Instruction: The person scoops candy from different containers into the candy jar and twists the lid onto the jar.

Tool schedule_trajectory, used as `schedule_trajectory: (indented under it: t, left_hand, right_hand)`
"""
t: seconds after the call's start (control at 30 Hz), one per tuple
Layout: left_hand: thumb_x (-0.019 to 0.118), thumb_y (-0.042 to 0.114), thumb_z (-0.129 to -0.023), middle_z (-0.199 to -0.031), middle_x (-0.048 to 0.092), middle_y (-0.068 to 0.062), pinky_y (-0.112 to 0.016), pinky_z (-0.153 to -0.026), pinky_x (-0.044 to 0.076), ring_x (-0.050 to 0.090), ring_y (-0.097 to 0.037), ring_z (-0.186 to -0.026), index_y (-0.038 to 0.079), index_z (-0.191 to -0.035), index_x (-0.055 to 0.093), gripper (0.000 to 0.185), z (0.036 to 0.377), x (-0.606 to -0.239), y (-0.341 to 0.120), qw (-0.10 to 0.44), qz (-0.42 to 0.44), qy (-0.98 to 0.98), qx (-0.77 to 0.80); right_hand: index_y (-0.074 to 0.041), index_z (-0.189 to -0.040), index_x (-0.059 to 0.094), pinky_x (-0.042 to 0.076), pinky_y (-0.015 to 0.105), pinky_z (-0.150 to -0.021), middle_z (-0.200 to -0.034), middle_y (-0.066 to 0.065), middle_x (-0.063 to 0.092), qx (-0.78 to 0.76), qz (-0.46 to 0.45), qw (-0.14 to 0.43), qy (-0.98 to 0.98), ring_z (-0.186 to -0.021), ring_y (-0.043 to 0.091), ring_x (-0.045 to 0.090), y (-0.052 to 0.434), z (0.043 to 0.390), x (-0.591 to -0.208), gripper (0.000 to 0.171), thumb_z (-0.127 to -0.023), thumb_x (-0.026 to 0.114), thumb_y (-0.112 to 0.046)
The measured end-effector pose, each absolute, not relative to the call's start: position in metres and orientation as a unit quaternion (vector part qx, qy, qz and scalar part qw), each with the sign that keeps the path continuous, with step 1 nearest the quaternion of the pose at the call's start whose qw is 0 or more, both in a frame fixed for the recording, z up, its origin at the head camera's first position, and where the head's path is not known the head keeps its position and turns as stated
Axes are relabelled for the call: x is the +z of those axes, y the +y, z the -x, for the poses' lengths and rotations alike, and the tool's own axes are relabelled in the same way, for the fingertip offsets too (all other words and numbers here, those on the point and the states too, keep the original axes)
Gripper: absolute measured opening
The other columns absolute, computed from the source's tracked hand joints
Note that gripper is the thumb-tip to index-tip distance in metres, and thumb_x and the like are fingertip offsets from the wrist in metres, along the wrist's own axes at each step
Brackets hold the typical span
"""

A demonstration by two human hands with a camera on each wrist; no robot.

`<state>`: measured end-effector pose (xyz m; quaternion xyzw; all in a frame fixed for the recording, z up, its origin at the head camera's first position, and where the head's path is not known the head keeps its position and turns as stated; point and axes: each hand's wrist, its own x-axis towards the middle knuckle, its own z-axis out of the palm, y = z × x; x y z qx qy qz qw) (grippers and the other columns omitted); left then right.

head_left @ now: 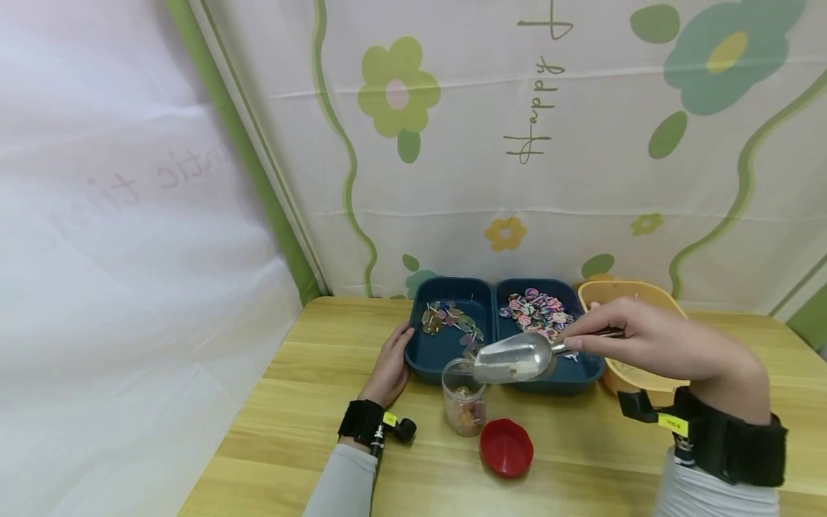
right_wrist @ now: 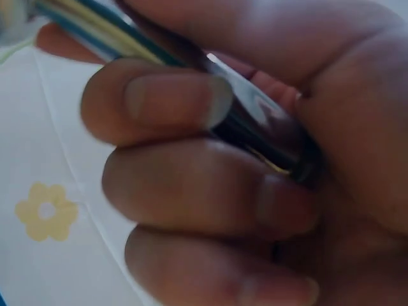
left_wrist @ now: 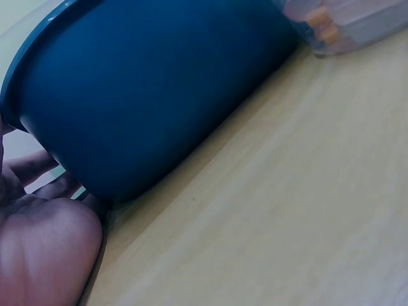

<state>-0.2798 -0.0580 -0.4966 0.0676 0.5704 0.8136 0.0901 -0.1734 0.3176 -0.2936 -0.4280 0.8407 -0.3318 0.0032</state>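
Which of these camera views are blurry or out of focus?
Head view: sharp and evenly lit, with glare on the shiny metal scoop. Left wrist view: dark blue plastic tray soft, too close. Right wrist view: right hand fills the frame, blurred.

Looks like a staged home-style craft corner: wooden table [head_left: 310, 402] boxed in by floral "Happy" backdrop cloth [head_left: 581, 143] and white sheet [head_left: 116, 251]; sorting trays [head_left: 446, 352], yellow bowl [head_left: 646, 291], wrist cameras strapped on.
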Motion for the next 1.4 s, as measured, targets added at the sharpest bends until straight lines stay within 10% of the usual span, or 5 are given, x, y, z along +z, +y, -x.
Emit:
schedule_trajectory:
  t: [0.47, 1.3, 1.4]
  left_hand:
    - [0.041, 0.027, -0.113, -0.165, 0.029, -0.012, -0.041, -0.123, 0.025, 0.027, -0.023, -0.152, 0.006, -0.159, 0.033, 0.051, 0.28, -0.496, -0.057, 0.085, -0.061, 0.563, 0.82]
    - [0.04, 0.027, -0.113, -0.166, 0.027, -0.011, -0.041, -0.124, 0.024, 0.025, -0.023, -0.153, 0.008, -0.159, 0.032, 0.05, 0.279, -0.496, -0.059, 0.093, -0.058, 0.567, 0.817]
    - [0.04, 0.027, -0.113, -0.166, 0.026, -0.013, -0.041, -0.123, 0.025, 0.025, -0.025, -0.153, 0.007, -0.159, 0.031, 0.051, 0.278, -0.496, -0.058, 0.091, -0.065, 0.564, 0.818]
  right_hand:
    - [-0.023, -0.113, 0.079, 0.051, 0.018, -0.074, -0.099, -0.018, 0.072, -0.301, 0.38, -0.006, 0.875, -0.08, 0.004, 0.061, 0.314, 0.175, -0.295, 0.022, -0.1, 0.067, -0.011]
    - [-0.018, -0.079, 0.083, 0.042, 0.028, -0.05, -0.068, -0.01, 0.068, -0.179, 0.248, -0.067, 0.95, -0.057, 0.008, 0.051, 0.189, 0.222, -0.35, 0.014, -0.091, 0.077, -0.014]
    - [-0.015, -0.088, 0.084, 0.052, 0.037, -0.067, -0.077, -0.007, 0.073, -0.22, 0.262, -0.054, 0.938, -0.06, 0.007, 0.055, 0.191, 0.232, -0.361, 0.01, -0.092, 0.075, -0.013]
